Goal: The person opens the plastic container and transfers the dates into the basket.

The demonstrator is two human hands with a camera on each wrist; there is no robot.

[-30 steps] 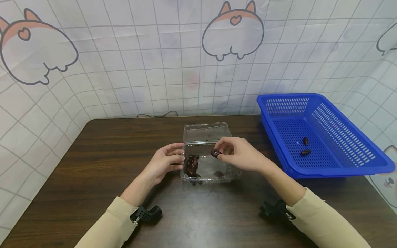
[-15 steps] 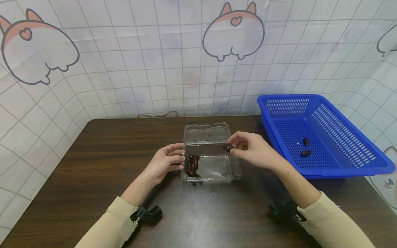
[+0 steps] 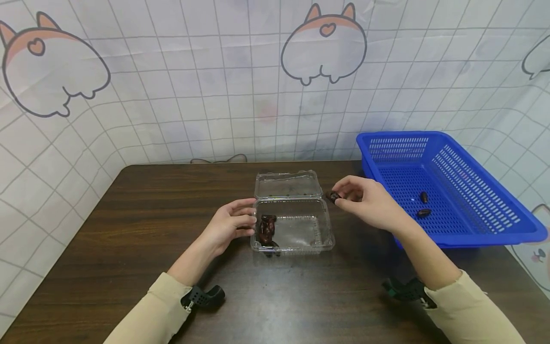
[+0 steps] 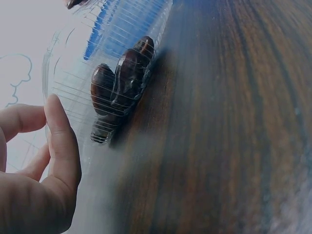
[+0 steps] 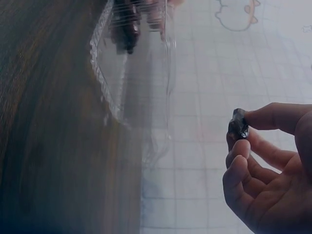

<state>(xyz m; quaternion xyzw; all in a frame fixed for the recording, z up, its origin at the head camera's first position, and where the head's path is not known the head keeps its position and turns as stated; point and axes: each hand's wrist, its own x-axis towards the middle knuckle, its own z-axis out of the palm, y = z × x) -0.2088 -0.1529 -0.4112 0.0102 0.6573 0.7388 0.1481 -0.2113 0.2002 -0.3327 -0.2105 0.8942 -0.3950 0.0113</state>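
Note:
At the left side of an open clear plastic clamshell box (image 3: 301, 231), my left hand (image 3: 229, 222) rests its fingertips against the wall, fingers loosely extended. Several dark brown, glossy dates (image 3: 267, 230) lie bunched along that side of the box; the left wrist view shows the bunched dates (image 4: 124, 80) through the plastic. To the right of the box, my right hand (image 3: 371, 203) pinches one date (image 3: 333, 196) between thumb and fingers, above the table. In the right wrist view that pinched date (image 5: 238, 125) sticks out past the fingertips.
A blue plastic basket (image 3: 472, 239) with slotted sides stands at the table's right, with two dates (image 3: 424, 205) on its floor. The box's hinged lid (image 3: 288, 185) lies back behind it on the dark wooden table (image 3: 172, 191). Behind the table hangs a grid-patterned sheet (image 3: 193, 95).
My right hand has lifted the date out of the clamshell box and carried it right, past the box's edge toward the blue basket. My left hand has stayed at the box.

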